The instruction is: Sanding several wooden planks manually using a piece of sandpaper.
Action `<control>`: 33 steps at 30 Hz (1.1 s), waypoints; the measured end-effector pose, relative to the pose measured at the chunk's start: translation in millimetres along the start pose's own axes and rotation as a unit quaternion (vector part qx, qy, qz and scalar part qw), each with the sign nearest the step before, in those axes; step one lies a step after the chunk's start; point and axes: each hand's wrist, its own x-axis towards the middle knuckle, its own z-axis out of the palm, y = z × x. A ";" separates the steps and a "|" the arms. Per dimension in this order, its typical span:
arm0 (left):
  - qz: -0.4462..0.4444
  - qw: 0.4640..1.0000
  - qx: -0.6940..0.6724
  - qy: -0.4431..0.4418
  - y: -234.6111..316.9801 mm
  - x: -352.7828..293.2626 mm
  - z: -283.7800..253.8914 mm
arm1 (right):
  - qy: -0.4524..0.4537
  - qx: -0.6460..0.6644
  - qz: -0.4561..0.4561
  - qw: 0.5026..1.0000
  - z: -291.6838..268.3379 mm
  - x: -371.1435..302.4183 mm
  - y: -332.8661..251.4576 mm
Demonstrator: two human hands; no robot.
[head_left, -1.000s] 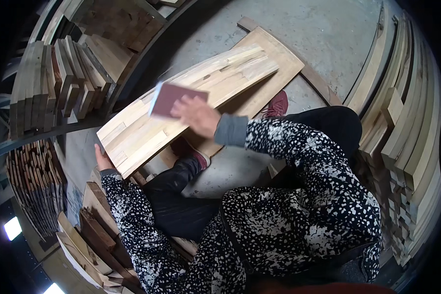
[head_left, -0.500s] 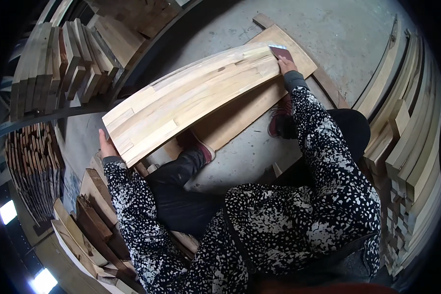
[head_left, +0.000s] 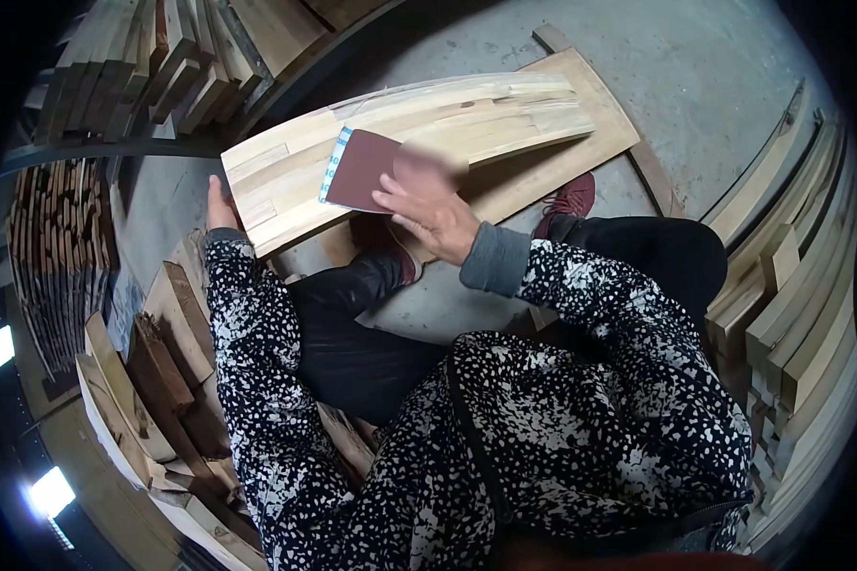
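Observation:
A pale wooden board (head_left: pixel 300 181), glued up from strips, slants across in front of me, its far end over a larger flat panel (head_left: pixel 605 114). My left hand (head_left: pixel 220 204) grips its near left end; a finger shows past the edge and the rest are hidden. Over the middle of the board, my right hand (head_left: pixel 435 214) holds a sheet of sandpaper (head_left: pixel 364 169), dark red-brown with a white and blue printed edge. Part of this hand is smeared, and its fingers lie along the sheet's right side.
Stacked timber (head_left: pixel 800 324) lines the right side. On the left stand a rack of planks (head_left: pixel 186 71), a pile of rough boards (head_left: pixel 57 257) and several offcuts (head_left: pixel 157 366). My shoes (head_left: pixel 569 200) rest on the concrete floor (head_left: pixel 676 86), close to the panel.
My right hand has come from the board's far right end back toward its middle, bringing the sandpaper along to the left and nearer. My left hand still holds the near end.

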 end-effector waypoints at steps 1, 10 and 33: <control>0.003 1.000 0.000 -0.002 -1.2 1.8 -2.6 | -0.010 0.012 -0.017 1.000 -3.6 -2.7 3.2; 0.012 0.997 -0.030 -0.065 -3.1 4.0 2.1 | 0.102 -0.096 0.368 0.919 -89.8 -100.4 273.9; 0.035 0.999 -0.022 0.013 0.4 0.5 -9.8 | 0.161 -0.146 0.353 0.910 -21.5 -57.0 197.3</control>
